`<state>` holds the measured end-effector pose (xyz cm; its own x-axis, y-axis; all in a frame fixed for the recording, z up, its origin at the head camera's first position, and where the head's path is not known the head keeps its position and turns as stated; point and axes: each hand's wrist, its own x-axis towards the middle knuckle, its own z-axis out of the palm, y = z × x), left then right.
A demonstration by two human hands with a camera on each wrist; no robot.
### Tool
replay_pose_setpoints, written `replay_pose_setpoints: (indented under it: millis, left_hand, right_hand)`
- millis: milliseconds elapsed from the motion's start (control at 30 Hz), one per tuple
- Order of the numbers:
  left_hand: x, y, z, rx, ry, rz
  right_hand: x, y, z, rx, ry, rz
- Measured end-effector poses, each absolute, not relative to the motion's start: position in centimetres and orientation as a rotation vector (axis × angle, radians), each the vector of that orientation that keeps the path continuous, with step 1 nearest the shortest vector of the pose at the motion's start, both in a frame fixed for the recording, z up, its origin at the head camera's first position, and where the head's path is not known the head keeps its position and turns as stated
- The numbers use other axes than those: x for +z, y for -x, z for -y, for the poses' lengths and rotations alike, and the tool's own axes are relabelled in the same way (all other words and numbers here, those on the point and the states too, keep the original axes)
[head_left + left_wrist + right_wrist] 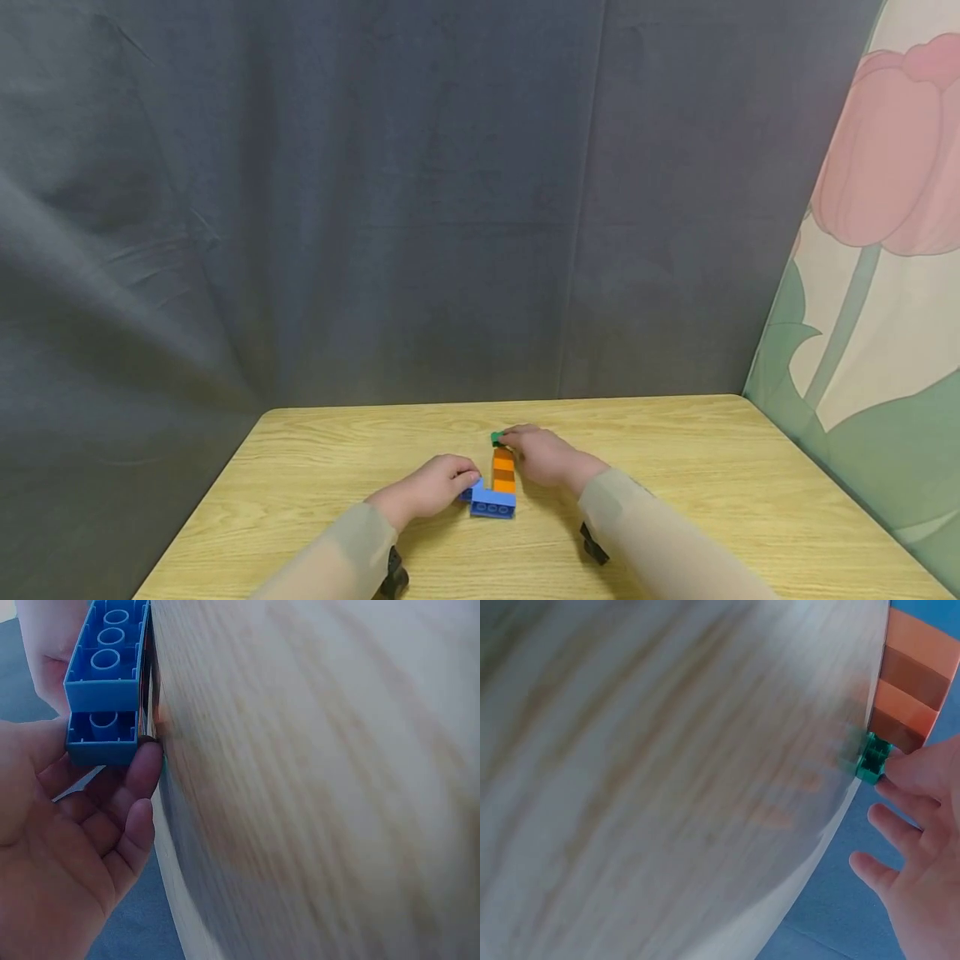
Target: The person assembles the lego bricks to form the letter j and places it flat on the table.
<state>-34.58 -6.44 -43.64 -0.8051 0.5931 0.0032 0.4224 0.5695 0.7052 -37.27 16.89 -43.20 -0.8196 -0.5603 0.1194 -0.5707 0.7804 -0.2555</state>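
Note:
A blue toy building brick (492, 502) lies on its side on the table, its hollow underside with round tubes facing the near edge. Joined at its left is another blue brick (103, 754), whose end my left hand (435, 483) pinches between thumb and fingers. From the long blue brick, a row of orange bricks (504, 471) runs away toward the back of the table. At the row's far end my right hand (546, 454) pinches a small green brick (873, 757) with thumb and index finger, the other fingers spread in the right wrist view.
The light wood-grain table (300, 500) ends at a dark grey curtain (420, 208) behind and at the left. A cloth printed with a pink tulip (877, 158) hangs along the right side. Dark wrist devices (393, 575) sit under both sleeves.

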Motion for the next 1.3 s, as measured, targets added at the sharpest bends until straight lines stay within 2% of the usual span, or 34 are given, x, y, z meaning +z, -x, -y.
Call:
replay_pose_setpoints:
  millis: [567, 1300]
  left_hand:
    - [-43.4, 34.2, 6.4, 0.929, -0.842, -2.608]
    - [-42.6, 33.8, 5.3, 0.798, -0.827, -2.702]
  right_hand:
    - [-43.0, 36.8, -16.1, 0.45, -0.827, 2.967]
    - [-43.2, 37.0, -16.5, 0.537, -0.818, 2.961]
